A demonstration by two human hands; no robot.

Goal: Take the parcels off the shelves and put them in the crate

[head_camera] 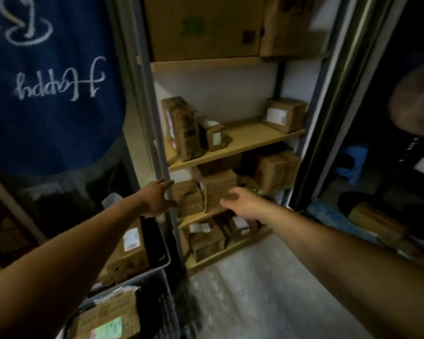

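While reaching toward the shelves (255, 135) at mid-frame, holding nothing in either of the hands. On the left hand (157, 198), fingers straight and wide, tips at the grey post (165, 167) of the rack; touching it or just short, cannot tell. On the right hand (242, 204), fingers loosely spread, just in front of a parcel (218, 189) on the third board down; contact lost in blur. Beside that, a second parcel (187, 196) to the left and a third parcel (275, 171) further right. On the board above, a tall parcel (185, 128), a small parcel (214, 137) against it, and a labelled parcel (283, 115) at the far right. On the lowest board, low parcels (206, 241). At the top, big cartons (201, 25). At lower left, just beside the rack, the crate (142, 275), with crated parcels (130, 250) inside. At upper left, a blue cloth (47, 81) with white lettering.
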